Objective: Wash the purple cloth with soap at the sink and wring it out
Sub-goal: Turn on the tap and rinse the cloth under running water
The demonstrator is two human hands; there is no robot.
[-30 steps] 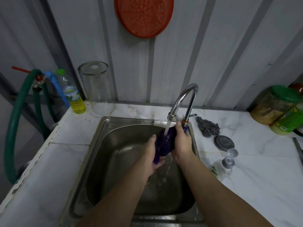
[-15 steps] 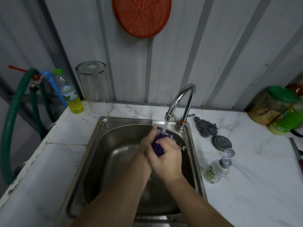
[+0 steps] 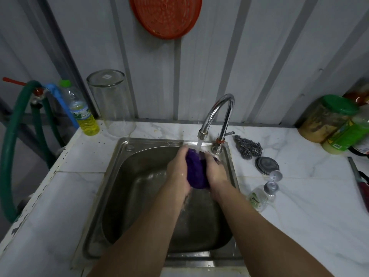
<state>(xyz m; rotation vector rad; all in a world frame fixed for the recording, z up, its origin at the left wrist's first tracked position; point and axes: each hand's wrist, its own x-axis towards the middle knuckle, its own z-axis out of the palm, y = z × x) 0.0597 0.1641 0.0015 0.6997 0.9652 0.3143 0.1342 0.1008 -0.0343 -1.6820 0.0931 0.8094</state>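
Two hands meet over the steel sink (image 3: 119, 196) at the centre of the frame, and I see the purple cloth (image 3: 196, 171) bunched between them. My left hand (image 3: 177, 168) wraps the cloth's left side with its fingers closed around the bundle; my right hand (image 3: 216, 172) presses in from the right, its fingers curled onto the fabric too. The cloth sits directly under the spout of the chrome faucet (image 3: 217, 114), and a stream of water (image 3: 199, 147) lands on its top edge. Water runs down below the hands into the basin.

On the white marble tabletop (image 3: 299, 206), right of the sink, I see a wad of steel wool (image 3: 248, 146), then a round metal lid (image 3: 266, 165) just below it, and lower still a small clear bottle (image 3: 261, 196) lying on its side. At the right edge of the frame stand jars with green lids (image 3: 329, 118). In the upper left, a bottle of yellow liquid (image 3: 83, 114) stands beside an upturned clear glass (image 3: 111, 102), with a green hose (image 3: 12, 140) looping at the far left. An orange basket (image 3: 165, 15) hangs on the wall at the top.
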